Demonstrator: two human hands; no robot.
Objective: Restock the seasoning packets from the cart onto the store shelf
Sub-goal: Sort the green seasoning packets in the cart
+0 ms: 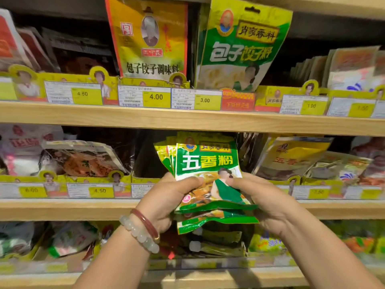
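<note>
Both hands, left hand (166,197) and right hand (262,199), grasp the upright five-spice powder packets (206,163); the dark shelf slot (145,161) lies directly behind them.

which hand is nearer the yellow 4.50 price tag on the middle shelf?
Left. The left hand grips the green seasoning packets just right of the yellow 4.50 price tag; the right hand holds their far side.
</note>
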